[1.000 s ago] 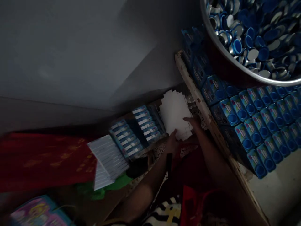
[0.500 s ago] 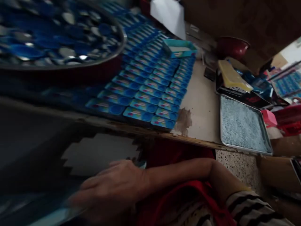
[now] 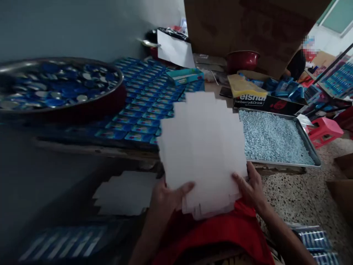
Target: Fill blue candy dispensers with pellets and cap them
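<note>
Both hands hold up a thick stack of white die-cut cards (image 3: 202, 151) with stepped edges, over my lap and in front of the low table. My left hand (image 3: 165, 197) grips the stack's lower left corner, thumb across the front. My right hand (image 3: 250, 186) clasps its lower right edge. A second pile of the same white cards (image 3: 124, 193) lies lower left in shadow under the table edge.
Rows of small blue packs (image 3: 149, 99) cover the low table. A big round metal basin of blue caps (image 3: 55, 86) stands at left. A metal tray of pale blue pellets (image 3: 273, 138) sits at right, a yellow-topped box (image 3: 256, 95) behind it. A red stool (image 3: 324, 129) stands far right.
The view swung from the shadowed floor up to the table. The hands took a stack of white cards from the pile below and now hold it up in front.
</note>
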Tool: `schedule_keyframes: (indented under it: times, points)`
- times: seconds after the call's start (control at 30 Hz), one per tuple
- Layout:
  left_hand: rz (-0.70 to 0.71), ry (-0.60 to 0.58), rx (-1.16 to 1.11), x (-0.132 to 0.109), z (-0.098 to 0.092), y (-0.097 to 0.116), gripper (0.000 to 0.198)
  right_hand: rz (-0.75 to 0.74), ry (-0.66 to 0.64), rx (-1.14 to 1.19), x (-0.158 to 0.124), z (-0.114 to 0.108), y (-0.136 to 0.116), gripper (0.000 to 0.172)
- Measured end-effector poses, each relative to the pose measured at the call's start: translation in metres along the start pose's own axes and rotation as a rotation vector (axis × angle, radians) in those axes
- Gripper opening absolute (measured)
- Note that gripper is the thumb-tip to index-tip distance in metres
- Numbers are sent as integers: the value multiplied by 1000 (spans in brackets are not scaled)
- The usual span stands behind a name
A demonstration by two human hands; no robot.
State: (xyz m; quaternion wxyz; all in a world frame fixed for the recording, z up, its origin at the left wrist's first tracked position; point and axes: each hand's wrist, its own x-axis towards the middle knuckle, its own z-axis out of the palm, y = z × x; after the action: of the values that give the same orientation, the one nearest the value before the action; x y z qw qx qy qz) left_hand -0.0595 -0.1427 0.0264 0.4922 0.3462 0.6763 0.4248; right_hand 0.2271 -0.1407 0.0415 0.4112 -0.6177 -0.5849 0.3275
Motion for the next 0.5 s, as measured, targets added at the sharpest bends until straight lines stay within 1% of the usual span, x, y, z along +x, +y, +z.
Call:
schedule_keyframes:
  times: [0.07,0.13,0.2,0.23,0.3,0.33,0.37,0.4,0.43,0.47,0.5]
  points:
    - [-43,-102,-16,19,23,23,78,15,-47,-182,11,-14,13,46]
    - [-103,-162,1,41,40,36,77,41,-125,-413,29,-17,20,47]
    - [-142,-213,11,60,49,38,72,52,-217,-628,46,-17,22,47]
    - [-147,-230,31,68,50,36,69,48,-265,-700,53,-18,23,47]
    - [-121,-223,129,79,49,30,66,29,-311,-746,64,-23,24,49]
    - [-95,-213,211,81,47,27,63,16,-287,-734,67,-29,27,50]
    - [-54,-197,294,82,43,25,58,0,-226,-709,70,-38,33,50]
    - [-16,-194,388,81,38,25,50,-19,-129,-682,71,-50,41,48]
    - [50,-175,491,78,31,26,40,-42,11,-667,71,-65,51,45]
    - [140,-139,609,75,23,28,29,-59,187,-676,70,-84,63,43]
    - [259,-57,714,73,15,31,23,-59,386,-710,69,-106,76,42]
